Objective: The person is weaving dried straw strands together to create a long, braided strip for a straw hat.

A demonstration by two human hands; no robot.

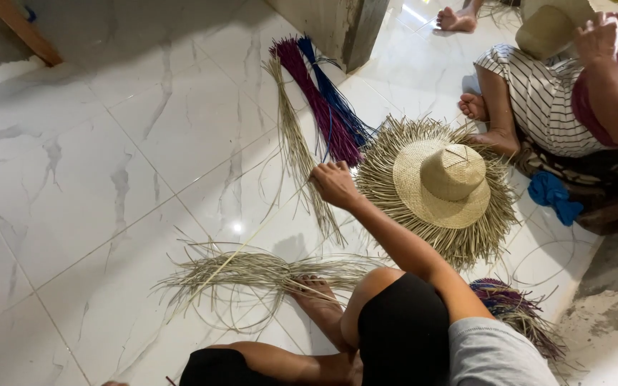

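Right hand: your right hand (pixel 334 184) pinches a pale straw strand (pixel 252 239) on the marble floor (pixel 109 143).
Left hand: out of view.
Nearby: unfinished straw hat (pixel 441 182) just beside; purple straw bundle (pixel 320 107) beyond.

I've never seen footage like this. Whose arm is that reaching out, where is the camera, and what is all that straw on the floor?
The camera sits on a person's head and looks down, so the arm belongs to the wearer, who sits on a tiled floor. It is probably the right hand, and it reaches to a bundle of pale straw strands, seemingly pinching a strand. The other hand is out of view. Beside it lie purple strands and blue strands. A loose sheaf of straw lies by the wearer's foot. A half-woven straw hat with an unfinished fringed brim rests nearby. At top right another person sits holding a second hat.
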